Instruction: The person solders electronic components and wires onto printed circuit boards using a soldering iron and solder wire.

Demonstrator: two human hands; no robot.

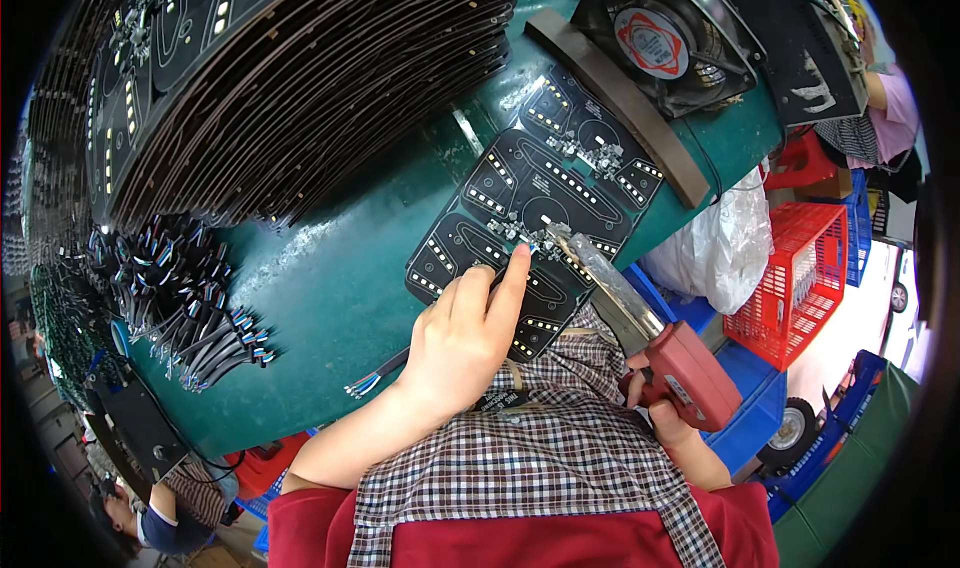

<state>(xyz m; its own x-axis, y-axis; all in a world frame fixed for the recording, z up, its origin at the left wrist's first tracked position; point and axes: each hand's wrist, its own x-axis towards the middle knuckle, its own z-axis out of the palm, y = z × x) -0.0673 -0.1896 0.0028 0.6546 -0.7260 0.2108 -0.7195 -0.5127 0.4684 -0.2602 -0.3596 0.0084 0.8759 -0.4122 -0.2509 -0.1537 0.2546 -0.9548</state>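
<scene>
My right hand point(665, 418) is closed round the red grip of a soldering gun point(690, 373), whose long metal front reaches up-left to the small parts on a black circuit board panel point(470, 243). My left hand point(455, 338) lies over the same panel, index finger stretched to those parts near the iron's tip. A black cable point(392, 366) with coloured wire ends passes under this hand and seems held by it; its far end is hidden, apart from a pale bit at the fingertip. Rows of yellowish LEDs dot the panel, which lies on the green table point(300, 298).
A tall stack of similar black boards point(330, 88) fills the upper left. Below it lies a bundle of black cables point(210, 318). A dark bar point(620, 108) borders the panel, with a fan point(655, 43) behind. To the right are a plastic bag point(715, 243) and red crate point(790, 288).
</scene>
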